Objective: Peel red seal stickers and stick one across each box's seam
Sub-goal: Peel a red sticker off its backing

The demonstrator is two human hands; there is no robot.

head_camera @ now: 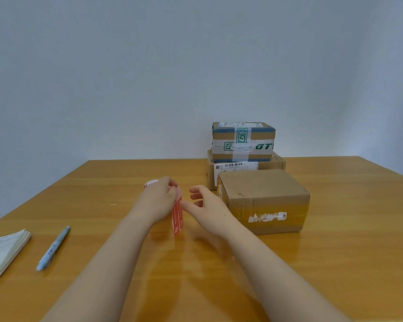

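while left hand (159, 201) pinches the sticker strip (177, 220) hanging lengthwise down, right hand (207, 205) is loose-fingered.

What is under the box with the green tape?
The green-taped box stands on a wider cardboard box bearing a barcode label. The plain front box covers most of its front, so its lower part cannot be seen.

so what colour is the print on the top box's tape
Green print on the white tape, best in the head view.
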